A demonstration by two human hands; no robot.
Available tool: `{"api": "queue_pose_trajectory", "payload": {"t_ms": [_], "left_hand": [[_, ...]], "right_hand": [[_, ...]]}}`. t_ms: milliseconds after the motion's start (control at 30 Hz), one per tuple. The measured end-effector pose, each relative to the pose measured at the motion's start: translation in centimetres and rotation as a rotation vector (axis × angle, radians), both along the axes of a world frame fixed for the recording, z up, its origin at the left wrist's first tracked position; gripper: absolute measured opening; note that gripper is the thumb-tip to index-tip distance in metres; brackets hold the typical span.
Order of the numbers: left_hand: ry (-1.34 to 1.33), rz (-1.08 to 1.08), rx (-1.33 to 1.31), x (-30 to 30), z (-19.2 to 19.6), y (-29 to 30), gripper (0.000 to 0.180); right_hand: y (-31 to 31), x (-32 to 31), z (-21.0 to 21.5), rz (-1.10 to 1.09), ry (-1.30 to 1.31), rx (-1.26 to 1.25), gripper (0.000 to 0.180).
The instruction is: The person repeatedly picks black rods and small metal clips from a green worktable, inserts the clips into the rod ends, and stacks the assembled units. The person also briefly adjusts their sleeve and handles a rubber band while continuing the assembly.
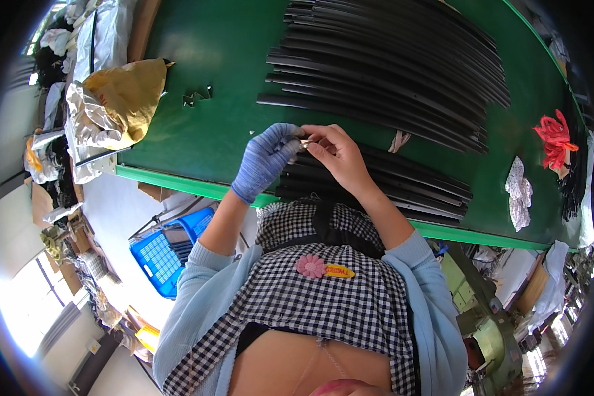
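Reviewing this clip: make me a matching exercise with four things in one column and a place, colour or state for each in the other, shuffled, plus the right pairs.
Column one
1. Left hand
2. Right hand
3. Small piece
4. Red bundle

Column two
A. bare, with no glove
B. toward the right end of the green table
C. gloved in blue
D. at the fingertips, where the two hands meet

Right pairs: 1-C, 2-A, 3-D, 4-B
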State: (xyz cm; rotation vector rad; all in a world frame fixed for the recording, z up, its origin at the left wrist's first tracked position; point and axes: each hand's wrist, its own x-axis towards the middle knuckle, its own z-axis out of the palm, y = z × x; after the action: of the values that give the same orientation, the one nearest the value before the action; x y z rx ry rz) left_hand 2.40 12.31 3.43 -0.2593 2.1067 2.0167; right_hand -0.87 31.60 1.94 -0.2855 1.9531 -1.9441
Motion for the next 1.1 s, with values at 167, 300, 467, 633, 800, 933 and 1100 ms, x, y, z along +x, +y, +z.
{"api": "queue_pose_trajectory", "payload": {"t_ms": [167, 300, 467, 633, 800, 933, 1100], "left_hand": [[-0.328, 0.139, 0.441, 0.2, 2.3, 1.2, 0.034], [-0.320, 0.106, 0.625, 0.6, 2.0, 1.5, 0.049], [-0.263, 0.189, 0.600, 1.2, 0.4, 0.7, 0.048], [-0.119, 0.325, 0.536, 0.3, -0.5, -2.2, 0.046], [-0.049, 0.414, 0.357, 1.1, -0.3, -4.9, 0.046], [0.130, 0.469, 0.141, 1.5, 0.7, -5.8, 0.044], [0.265, 0.446, -0.001, 1.1, 3.4, -5.7, 0.044]], "right_hand": [[0.5, -0.1, 1.3, 0.038, 0.180, 0.012, 0.015], [0.7, -0.7, 2.4, 0.077, 0.146, 0.114, 0.015], [0.4, -2.3, 2.1, 0.181, 0.159, 0.055, 0.017], [-0.4, -5.6, -2.7, 0.027, 0.750, 0.795, 0.030], [-1.2, -6.2, -4.3, 0.252, 0.871, 1.151, 0.035], [0.2, -5.9, -4.0, 0.183, 0.897, 0.893, 0.040], [2.0, -4.8, 2.2, 0.159, 0.788, 0.671, 0.038]]}}
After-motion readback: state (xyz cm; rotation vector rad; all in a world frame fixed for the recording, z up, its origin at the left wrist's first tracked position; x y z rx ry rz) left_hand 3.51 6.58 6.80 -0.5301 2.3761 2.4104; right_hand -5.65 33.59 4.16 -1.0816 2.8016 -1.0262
